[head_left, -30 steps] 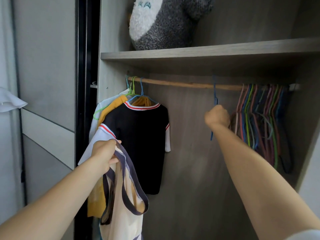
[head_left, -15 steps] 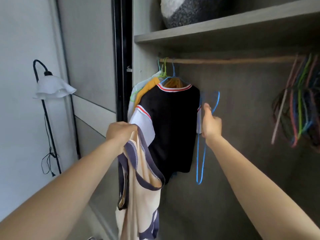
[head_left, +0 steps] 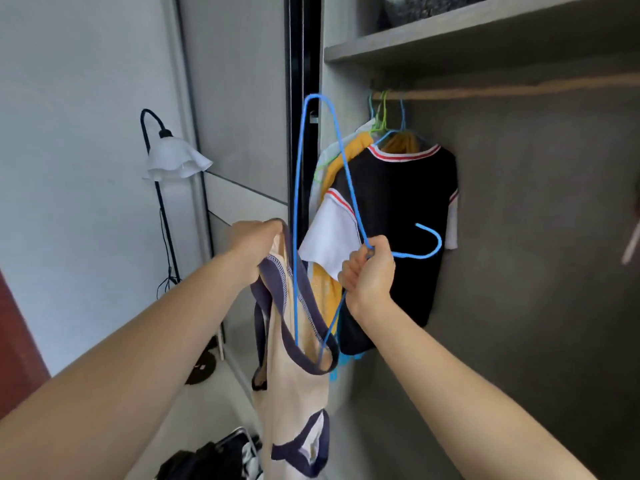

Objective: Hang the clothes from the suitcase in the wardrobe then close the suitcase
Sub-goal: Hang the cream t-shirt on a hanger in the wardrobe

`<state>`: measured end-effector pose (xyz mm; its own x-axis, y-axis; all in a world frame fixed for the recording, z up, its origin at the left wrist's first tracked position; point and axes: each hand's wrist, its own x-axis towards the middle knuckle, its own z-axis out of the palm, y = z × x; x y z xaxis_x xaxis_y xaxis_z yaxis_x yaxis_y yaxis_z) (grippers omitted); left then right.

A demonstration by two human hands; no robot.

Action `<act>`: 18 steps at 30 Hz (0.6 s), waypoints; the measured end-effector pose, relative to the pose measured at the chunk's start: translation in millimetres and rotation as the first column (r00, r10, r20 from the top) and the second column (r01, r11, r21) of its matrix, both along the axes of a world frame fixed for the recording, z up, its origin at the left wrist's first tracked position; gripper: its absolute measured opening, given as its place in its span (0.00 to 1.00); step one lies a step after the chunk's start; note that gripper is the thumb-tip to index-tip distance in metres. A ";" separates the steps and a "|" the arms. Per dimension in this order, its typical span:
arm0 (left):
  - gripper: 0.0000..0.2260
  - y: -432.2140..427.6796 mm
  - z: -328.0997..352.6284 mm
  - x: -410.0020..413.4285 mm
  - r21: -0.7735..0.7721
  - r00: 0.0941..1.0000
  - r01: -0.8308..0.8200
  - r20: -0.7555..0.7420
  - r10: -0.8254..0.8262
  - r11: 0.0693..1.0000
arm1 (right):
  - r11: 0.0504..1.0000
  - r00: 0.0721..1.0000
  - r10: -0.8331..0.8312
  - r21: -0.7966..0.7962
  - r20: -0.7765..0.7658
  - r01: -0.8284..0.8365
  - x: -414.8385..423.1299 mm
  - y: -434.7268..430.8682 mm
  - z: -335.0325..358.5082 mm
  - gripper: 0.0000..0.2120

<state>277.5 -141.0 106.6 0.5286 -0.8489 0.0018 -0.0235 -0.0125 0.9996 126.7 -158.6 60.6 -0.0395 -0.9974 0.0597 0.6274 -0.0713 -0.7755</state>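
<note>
My left hand [head_left: 254,244] grips a cream tank top [head_left: 294,393] with navy trim by its shoulder strap, and the garment hangs down from it. My right hand [head_left: 369,270] holds a blue wire hanger [head_left: 299,188] near its neck, with the hook pointing right. One end of the hanger dips into the top's neck opening. Behind my hands, a black jersey [head_left: 398,220] with red and white trim hangs on the wooden rail [head_left: 502,91] beside a yellow and a white garment. A dark suitcase [head_left: 214,459] shows at the bottom edge, mostly hidden.
A floor lamp [head_left: 173,161] with a white shade stands by the wall on the left. The wardrobe's black door edge [head_left: 298,98] runs down the middle. A shelf [head_left: 467,32] sits above the rail. Part of the spare hangers [head_left: 632,244] shows at the right edge.
My right hand took the blue hanger off the rail, carried it left and turned it sideways into the top's neck opening. My view swung left and down.
</note>
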 end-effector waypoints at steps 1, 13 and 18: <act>0.04 2.3 1.9 7.7 -0.004 1.000 -0.018 -0.005 0.018 1.000 | 1.000 0.997 0.005 0.004 -0.072 -0.005 5.8 0.3 -11.3 0.18; 0.06 40.0 -33.5 102.9 0.066 0.876 -0.238 0.445 0.185 0.969 | 0.940 0.520 -0.172 -0.297 -0.837 -0.167 -15.9 -12.0 -29.3 0.20; 0.07 49.8 -44.4 118.8 0.200 0.890 -0.139 0.455 0.034 0.970 | 0.919 0.188 -0.207 -0.257 -0.960 -0.300 -16.3 -10.0 -24.8 0.23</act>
<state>396.2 -91.2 62.3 0.5881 -0.8056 0.0720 -0.4532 -0.2544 0.8544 110.4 -168.6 35.9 0.3478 -0.8879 0.3012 -0.5856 -0.4566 -0.6698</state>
